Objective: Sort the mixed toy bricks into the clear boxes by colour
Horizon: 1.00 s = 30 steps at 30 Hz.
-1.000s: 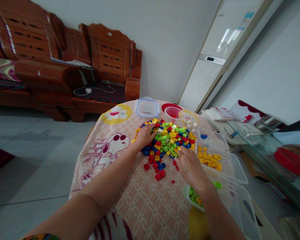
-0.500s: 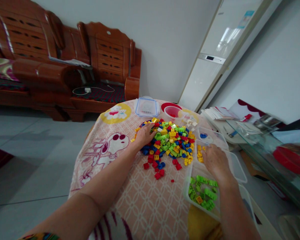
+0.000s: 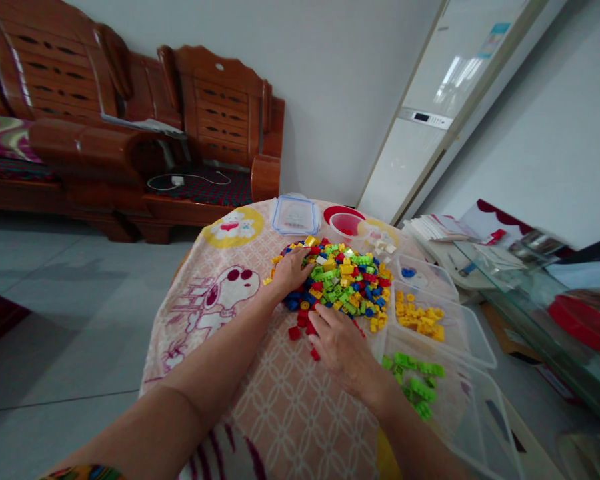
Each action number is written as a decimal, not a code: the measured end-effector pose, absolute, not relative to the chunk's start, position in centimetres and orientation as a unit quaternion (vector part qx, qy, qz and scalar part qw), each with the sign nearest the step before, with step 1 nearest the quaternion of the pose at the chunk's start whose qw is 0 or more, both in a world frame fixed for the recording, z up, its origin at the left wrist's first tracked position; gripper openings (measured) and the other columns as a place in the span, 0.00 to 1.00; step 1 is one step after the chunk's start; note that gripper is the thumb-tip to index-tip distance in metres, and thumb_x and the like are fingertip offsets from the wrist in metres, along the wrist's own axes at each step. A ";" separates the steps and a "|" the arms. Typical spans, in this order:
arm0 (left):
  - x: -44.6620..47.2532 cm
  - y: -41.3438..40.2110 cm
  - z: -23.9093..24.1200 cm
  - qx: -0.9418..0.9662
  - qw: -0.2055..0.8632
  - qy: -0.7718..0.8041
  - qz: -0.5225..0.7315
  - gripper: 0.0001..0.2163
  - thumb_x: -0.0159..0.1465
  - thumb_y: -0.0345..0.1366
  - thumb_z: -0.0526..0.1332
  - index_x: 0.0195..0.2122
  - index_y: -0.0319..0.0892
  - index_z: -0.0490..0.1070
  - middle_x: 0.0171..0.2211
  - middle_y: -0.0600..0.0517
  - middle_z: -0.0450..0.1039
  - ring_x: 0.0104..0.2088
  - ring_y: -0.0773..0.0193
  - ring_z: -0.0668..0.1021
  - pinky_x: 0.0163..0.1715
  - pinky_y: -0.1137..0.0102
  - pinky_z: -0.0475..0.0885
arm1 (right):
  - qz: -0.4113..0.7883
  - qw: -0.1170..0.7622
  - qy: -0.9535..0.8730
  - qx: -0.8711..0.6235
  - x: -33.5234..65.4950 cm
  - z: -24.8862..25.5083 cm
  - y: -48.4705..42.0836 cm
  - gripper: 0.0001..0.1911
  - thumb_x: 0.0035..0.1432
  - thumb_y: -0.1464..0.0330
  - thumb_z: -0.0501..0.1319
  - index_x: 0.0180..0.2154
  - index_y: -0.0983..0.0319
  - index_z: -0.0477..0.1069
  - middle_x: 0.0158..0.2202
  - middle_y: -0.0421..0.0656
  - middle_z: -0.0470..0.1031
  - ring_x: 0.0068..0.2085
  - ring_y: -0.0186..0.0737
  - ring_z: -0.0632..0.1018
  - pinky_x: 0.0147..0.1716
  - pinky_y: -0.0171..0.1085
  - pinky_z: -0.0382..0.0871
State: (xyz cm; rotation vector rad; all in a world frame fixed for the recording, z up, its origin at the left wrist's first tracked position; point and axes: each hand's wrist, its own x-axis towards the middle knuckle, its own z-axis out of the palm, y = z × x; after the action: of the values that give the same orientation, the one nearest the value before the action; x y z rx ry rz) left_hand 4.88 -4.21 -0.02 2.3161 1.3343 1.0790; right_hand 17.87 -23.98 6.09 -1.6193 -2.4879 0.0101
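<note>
A mixed heap of toy building bricks [image 3: 347,277] in yellow, green, red and blue lies on the round table. My left hand [image 3: 290,270] rests on the heap's left side, fingers stretched over the bricks and thumb apart. At the near edge of the heap, my right hand [image 3: 343,347] reaches down over some red bricks [image 3: 295,333] with its fingers apart; its palm hides part of them. To the right, a clear divided plastic box holds yellow bricks [image 3: 420,319] in its middle compartment and green bricks [image 3: 420,387] in the near one. A blue brick [image 3: 408,273] sits in the far compartment.
Behind the heap are a clear lid with blue edging [image 3: 295,215] and a round tub [image 3: 347,227] with red pieces. White bricks [image 3: 384,247] lie near them. A patterned cloth [image 3: 290,407] covers the table. A glass-topped stand [image 3: 510,280] is at the right, wooden chairs [image 3: 225,127] behind.
My right hand has moved left from the yellow compartment to the red bricks in front of the heap. The yellow bricks in the box are now uncovered. My left hand stays in place.
</note>
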 end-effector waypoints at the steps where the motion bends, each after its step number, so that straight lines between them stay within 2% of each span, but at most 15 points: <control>1: 4.9 -4.2 0.0 0.797 0.128 0.460 0.370 0.19 0.64 0.39 0.58 0.56 0.43 0.70 0.56 0.44 0.73 0.57 0.53 0.74 0.58 0.57 0.70 | -0.001 0.076 -0.841 -0.536 17.5 5.7 -24.1 0.20 0.68 0.65 0.52 0.58 0.64 0.67 0.60 0.53 0.68 0.57 0.49 0.70 0.56 0.48 0.65; 4: 4.9 -4.2 -0.1 0.795 0.126 0.465 0.369 0.20 0.64 0.40 0.58 0.57 0.43 0.70 0.56 0.44 0.73 0.57 0.53 0.74 0.58 0.57 0.70 | -0.004 0.044 -0.844 -0.534 16.9 4.7 -24.1 0.23 0.68 0.62 0.54 0.60 0.65 0.65 0.62 0.55 0.65 0.58 0.52 0.69 0.56 0.52 0.64; 12: 4.9 -3.8 -0.4 0.794 0.131 0.463 0.372 0.20 0.63 0.39 0.59 0.57 0.45 0.70 0.56 0.46 0.73 0.57 0.53 0.74 0.58 0.57 0.70 | -0.004 0.027 -0.851 -0.525 16.8 4.6 -24.1 0.22 0.66 0.64 0.56 0.57 0.70 0.67 0.59 0.58 0.68 0.56 0.51 0.71 0.55 0.47 0.66; 18: 4.8 -4.0 -0.3 0.796 0.128 0.461 0.369 0.20 0.64 0.39 0.58 0.56 0.43 0.70 0.56 0.45 0.73 0.57 0.54 0.74 0.59 0.58 0.69 | 0.034 0.057 -0.844 -0.532 17.4 4.8 -24.5 0.13 0.66 0.66 0.56 0.49 0.66 0.71 0.48 0.51 0.73 0.52 0.46 0.72 0.52 0.44 0.67; 26: 4.8 -4.0 -0.3 0.796 0.127 0.462 0.371 0.19 0.64 0.39 0.59 0.57 0.44 0.70 0.56 0.45 0.73 0.57 0.53 0.74 0.58 0.58 0.70 | 0.033 0.079 -0.826 -0.557 19.0 6.9 -24.2 0.12 0.66 0.68 0.56 0.48 0.65 0.71 0.49 0.51 0.73 0.52 0.46 0.72 0.53 0.44 0.67; 30: 4.9 -4.1 -0.1 0.795 0.123 0.469 0.364 0.20 0.64 0.39 0.59 0.57 0.43 0.69 0.56 0.44 0.73 0.57 0.53 0.74 0.58 0.58 0.70 | -0.008 0.101 -0.794 -0.600 22.0 8.5 -23.3 0.12 0.66 0.68 0.54 0.47 0.65 0.71 0.49 0.52 0.73 0.52 0.46 0.73 0.52 0.42 0.67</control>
State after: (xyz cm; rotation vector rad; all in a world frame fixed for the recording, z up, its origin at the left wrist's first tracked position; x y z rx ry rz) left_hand 4.91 -4.11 -0.12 2.3198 1.3686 1.0618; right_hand 22.01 -23.32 8.45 -1.7717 -2.3440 -0.0244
